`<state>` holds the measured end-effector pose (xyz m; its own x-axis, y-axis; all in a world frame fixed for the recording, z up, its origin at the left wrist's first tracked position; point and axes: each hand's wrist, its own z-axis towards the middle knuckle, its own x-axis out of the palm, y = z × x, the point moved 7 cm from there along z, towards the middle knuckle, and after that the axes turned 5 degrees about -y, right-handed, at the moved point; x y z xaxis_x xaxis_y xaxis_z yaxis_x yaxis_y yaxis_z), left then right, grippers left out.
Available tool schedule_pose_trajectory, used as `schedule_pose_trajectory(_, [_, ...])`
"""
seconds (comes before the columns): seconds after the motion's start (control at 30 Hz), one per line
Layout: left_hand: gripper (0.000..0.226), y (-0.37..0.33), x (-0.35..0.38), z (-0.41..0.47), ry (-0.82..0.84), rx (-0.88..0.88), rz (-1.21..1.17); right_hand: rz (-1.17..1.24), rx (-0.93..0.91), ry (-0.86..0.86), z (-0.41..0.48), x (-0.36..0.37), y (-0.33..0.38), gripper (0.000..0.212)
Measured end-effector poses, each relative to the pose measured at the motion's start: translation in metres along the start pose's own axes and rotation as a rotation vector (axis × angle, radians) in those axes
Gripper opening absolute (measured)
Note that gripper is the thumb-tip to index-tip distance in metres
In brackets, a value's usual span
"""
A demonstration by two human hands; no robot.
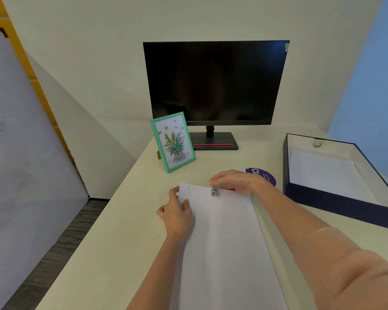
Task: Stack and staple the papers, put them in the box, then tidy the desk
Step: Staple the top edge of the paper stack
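A stack of white papers [224, 242] lies lengthwise on the cream desk [112, 242] in front of me. My left hand [177, 214] presses on the stack's far left corner, fingers over its edge. My right hand [235, 181] is shut on a small clear stapler [215, 190], which sits over the far edge of the papers near the middle. An open dark blue box [336, 202] stands at the right, with white paper lying inside it.
A black monitor [215, 83] stands at the back of the desk. A green picture frame [173, 142] with a flower print leans left of its base. A purple round sticker [263, 175] shows behind my right wrist. The desk's left edge drops to grey carpet.
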<state>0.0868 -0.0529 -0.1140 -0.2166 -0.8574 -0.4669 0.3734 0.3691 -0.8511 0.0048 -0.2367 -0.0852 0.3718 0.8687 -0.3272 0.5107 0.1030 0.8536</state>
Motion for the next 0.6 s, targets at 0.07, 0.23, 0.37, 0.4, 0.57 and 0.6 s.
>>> schedule_pose_trajectory(0.07, [0.035, -0.001, -0.001, 0.0, -0.007, 0.006, 0.001, 0.004, -0.008, -0.005, 0.0, -0.001, 0.0, 0.049])
schedule_pose_trajectory(0.23, [0.036, -0.007, -0.004, -0.003, -0.016, 0.025, 0.02, -0.026, -0.085, -0.099, 0.004, -0.003, -0.002, 0.033])
schedule_pose_trajectory(0.37, [0.037, -0.009, -0.006, -0.004, 0.004, 0.005, 0.015, -0.026, -0.13, -0.105, 0.004, -0.002, 0.0, 0.025])
schedule_pose_trajectory(0.4, [0.039, -0.011, -0.006, -0.005, 0.016, -0.006, 0.003, -0.026, -0.135, -0.1, 0.004, -0.002, 0.001, 0.025])
schedule_pose_trajectory(0.57, [0.061, -0.01, -0.004, -0.007, 0.1, -0.057, -0.014, -0.046, -0.097, -0.078, 0.002, -0.002, 0.001, 0.029])
schedule_pose_trajectory(0.6, [0.062, -0.01, -0.004, -0.007, 0.104, -0.068, -0.02, -0.049, -0.074, -0.064, 0.001, -0.002, 0.001, 0.034])
